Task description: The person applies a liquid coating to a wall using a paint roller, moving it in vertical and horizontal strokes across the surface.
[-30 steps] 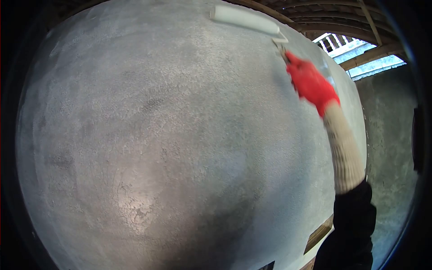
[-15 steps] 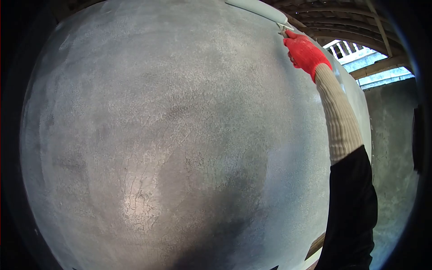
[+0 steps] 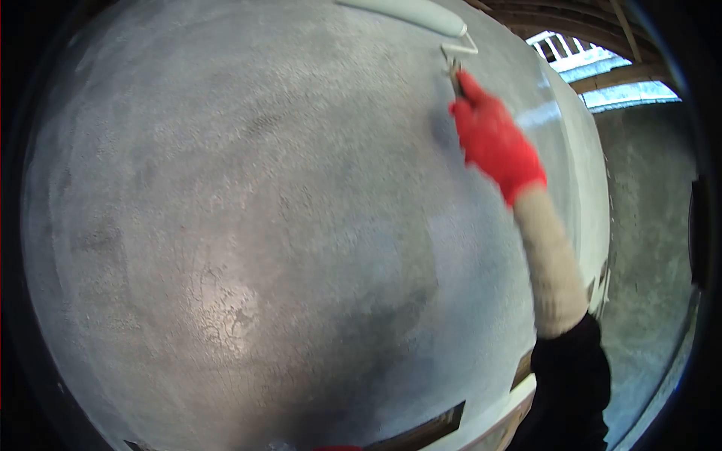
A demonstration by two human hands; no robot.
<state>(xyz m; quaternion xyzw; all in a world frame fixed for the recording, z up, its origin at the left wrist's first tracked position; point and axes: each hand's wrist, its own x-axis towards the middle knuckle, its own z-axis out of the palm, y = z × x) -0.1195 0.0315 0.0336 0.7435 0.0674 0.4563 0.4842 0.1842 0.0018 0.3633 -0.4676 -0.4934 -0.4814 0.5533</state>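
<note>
My right hand (image 3: 496,143), in a red glove, is wrapped round the handle of a paint roller (image 3: 421,15) in the upper right of the view. The roller's long pale sleeve lies against the grey wall (image 3: 301,203) near the top edge, and its white wire frame bends down to my grip. At the bottom edge shows a sliver of red, which looks like the glove of my left hand (image 3: 337,449). Its fingers are out of sight.
Wooden beams (image 3: 628,75) and a roof lie at the upper right, with a bright opening (image 3: 602,71) under them. A second grey wall (image 3: 647,210) stands at the right. Dark slots (image 3: 432,430) with pale edges show low down.
My right hand and arm have come down and slightly left, with the roller lower and further left on the wall. The view has shifted, and a red sliver now shows at the bottom.
</note>
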